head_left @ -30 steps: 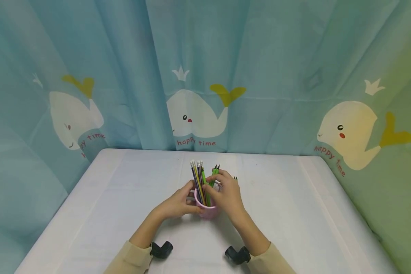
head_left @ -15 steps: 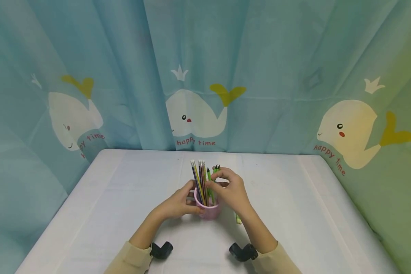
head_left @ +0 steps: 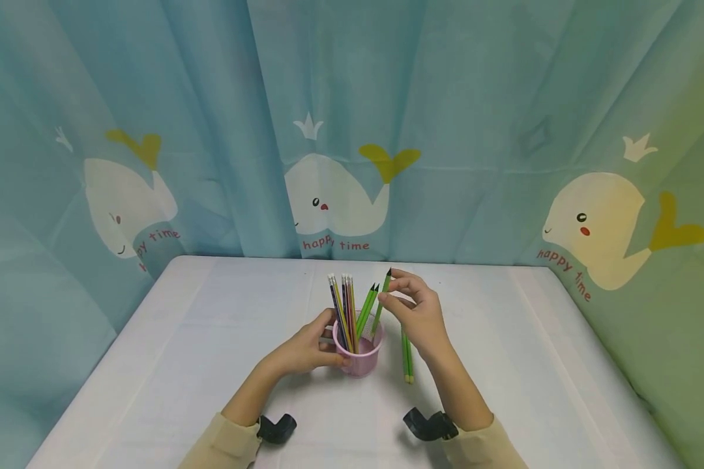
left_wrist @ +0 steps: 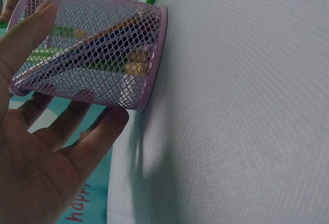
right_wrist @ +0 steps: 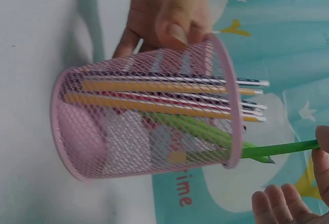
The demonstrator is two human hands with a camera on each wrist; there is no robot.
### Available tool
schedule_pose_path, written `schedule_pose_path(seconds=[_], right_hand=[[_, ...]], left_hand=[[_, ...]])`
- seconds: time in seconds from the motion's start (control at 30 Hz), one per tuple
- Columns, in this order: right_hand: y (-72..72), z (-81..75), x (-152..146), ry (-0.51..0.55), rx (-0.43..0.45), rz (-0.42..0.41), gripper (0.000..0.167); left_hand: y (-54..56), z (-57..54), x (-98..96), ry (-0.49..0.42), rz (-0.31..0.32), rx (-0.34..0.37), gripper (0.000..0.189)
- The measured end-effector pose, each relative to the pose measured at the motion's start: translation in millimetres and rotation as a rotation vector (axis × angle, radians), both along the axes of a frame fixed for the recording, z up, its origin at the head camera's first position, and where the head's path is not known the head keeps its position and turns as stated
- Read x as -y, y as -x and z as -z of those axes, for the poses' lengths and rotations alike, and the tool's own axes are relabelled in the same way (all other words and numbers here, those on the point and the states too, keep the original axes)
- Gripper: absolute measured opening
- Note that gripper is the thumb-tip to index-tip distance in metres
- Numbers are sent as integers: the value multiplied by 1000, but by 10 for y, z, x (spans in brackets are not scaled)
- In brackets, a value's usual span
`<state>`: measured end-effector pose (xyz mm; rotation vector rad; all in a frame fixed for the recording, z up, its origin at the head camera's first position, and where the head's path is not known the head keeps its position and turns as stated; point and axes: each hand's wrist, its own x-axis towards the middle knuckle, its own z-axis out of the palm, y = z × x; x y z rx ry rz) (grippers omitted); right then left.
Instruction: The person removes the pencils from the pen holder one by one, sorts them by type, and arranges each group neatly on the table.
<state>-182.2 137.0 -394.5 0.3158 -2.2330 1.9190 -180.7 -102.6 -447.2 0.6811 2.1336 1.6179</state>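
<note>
A pink mesh pencil cup (head_left: 360, 366) stands upright on the table. My left hand (head_left: 302, 348) grips it from the left, with thumb and fingers (left_wrist: 97, 142) around the mesh wall. Between thumb and fingertips my right hand (head_left: 416, 316) pinches a green pencil (right_wrist: 280, 149), dark point up; its lower end is still inside the cup's rim. Two other green pencils (head_left: 366, 311) lean inside the cup, points up. Beside them stand several dark, yellow and red pencils (head_left: 340, 306), their white eraser ends up.
Green pencils (head_left: 407, 358) lie on the white table (head_left: 223, 326) just right of the cup, partly behind my right hand. A blue-green curtain (head_left: 475, 130) with whale prints hangs behind the table. Black wrist mounts (head_left: 431, 425) stick out inward at both sleeves.
My right hand has moved right and up, pulling one green pencil away from the others and partway out of the cup. My left hand and the cup stay in place.
</note>
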Motion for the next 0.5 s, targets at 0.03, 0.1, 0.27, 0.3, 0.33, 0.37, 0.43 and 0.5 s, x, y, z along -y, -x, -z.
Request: schedule_pose_path(seconds=[0.03, 0.1, 0.27, 0.3, 0.33, 0.37, 0.43, 0.5], right_hand=[[-2, -12, -13, 11, -2, 4, 20], [0, -30, -35, 32, -1, 16, 20], [14, -47, -67, 71, 34, 35, 20], [18, -47, -73, 85, 38, 27, 21], [20, -47, -79, 102, 38, 15, 22], [22, -48, -85, 123, 35, -2, 23], [24, -51, -102, 171, 30, -38, 23], [28, -57, -121, 204, 20, -66, 24]], left_hand=[[-1, 0, 0, -1, 0, 1, 80], [-1, 2, 2, -2, -1, 1, 79], [3, 14, 7, 7, -4, 1, 79], [4, 14, 7, 12, -5, 0, 79], [5, 16, 8, 13, -5, -2, 79], [5, 16, 9, 15, -6, -2, 79], [8, 20, 9, 15, 0, -6, 78], [13, 22, 7, 13, 4, -1, 77]])
